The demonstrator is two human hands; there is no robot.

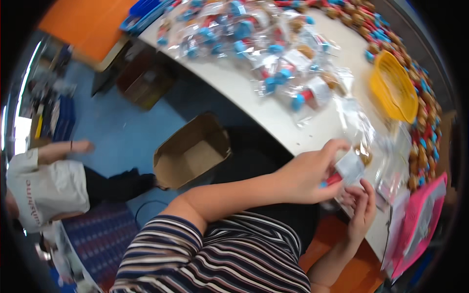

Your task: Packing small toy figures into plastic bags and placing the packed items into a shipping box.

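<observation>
My left hand (312, 173) reaches across above the table's near edge, fingers closed on a clear bagged piece (350, 167). That bag shows a white card and a red and blue part, with a brown part at its far side. Just below it my right hand (360, 210) is raised palm up, its fingers apart and slightly curled, with no thing visible in it. Beyond my hands, a heap of similar clear bags (278, 68) with red, blue and brown pieces covers the far left of the white table (229, 80).
Loose red, blue and brown pieces (425, 141) line the far and right edges. Among them sits a yellow basket (393, 88); a pink basket (420, 227) stands at right. An open cardboard box (193, 151) is left of me. Another person (49, 180) is at far left.
</observation>
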